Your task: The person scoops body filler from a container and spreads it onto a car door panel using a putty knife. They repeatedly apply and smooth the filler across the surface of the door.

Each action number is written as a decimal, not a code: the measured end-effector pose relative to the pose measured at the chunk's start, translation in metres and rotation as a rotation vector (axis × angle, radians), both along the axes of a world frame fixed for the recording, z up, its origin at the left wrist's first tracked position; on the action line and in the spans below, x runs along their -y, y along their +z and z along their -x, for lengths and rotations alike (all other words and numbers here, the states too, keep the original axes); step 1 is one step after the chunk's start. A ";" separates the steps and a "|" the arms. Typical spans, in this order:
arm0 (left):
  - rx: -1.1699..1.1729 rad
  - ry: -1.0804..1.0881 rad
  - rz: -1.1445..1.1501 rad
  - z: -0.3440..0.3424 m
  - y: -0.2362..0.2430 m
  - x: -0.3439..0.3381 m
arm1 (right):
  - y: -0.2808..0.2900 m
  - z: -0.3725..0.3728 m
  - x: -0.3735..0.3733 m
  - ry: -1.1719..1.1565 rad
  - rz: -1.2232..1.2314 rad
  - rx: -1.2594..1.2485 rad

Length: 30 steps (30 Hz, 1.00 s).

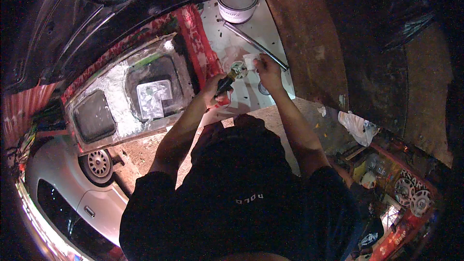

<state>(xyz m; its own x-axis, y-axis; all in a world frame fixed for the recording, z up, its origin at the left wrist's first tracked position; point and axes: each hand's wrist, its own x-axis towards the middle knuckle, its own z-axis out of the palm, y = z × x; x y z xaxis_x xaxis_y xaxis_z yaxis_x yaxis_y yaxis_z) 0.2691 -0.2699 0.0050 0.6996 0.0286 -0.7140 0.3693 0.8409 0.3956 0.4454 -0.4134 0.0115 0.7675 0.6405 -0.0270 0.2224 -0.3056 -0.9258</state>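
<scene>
My left hand (pixel 211 90) is wrapped round the black grip of a small tool (pixel 224 85) with a brass-coloured neck. A pale round piece (pixel 239 69) is at the tool's far end; its exact kind I cannot make out. Close by on the right, my right hand (pixel 268 71) pinches a white piece like paper or cloth (pixel 251 61), near the round piece. Something red (pixel 223 101) shows under my left hand. A small round item (pixel 263 89) lies beside my right wrist, partly hidden. Both hands are over a white tabletop (pixel 249 97).
A metal tube (pixel 255 45) lies slantwise beyond my right hand. Behind it stands a white lidded can (pixel 237 2) with a wire handle. On the left, a worn panel (pixel 116 94) bears a grey L-shaped plate (pixel 153 99). A silver car (pixel 67 179) is at lower left.
</scene>
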 end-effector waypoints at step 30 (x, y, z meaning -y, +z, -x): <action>0.099 -0.065 -0.075 -0.008 0.007 -0.011 | 0.000 -0.019 -0.009 0.146 0.023 0.264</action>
<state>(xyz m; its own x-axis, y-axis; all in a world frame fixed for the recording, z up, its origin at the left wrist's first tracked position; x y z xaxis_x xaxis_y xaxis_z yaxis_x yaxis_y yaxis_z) 0.2776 -0.2587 0.0118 0.7684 0.0319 -0.6392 0.3783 0.7830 0.4938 0.4649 -0.4040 0.0117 0.6500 0.7459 0.1454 0.4971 -0.2727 -0.8237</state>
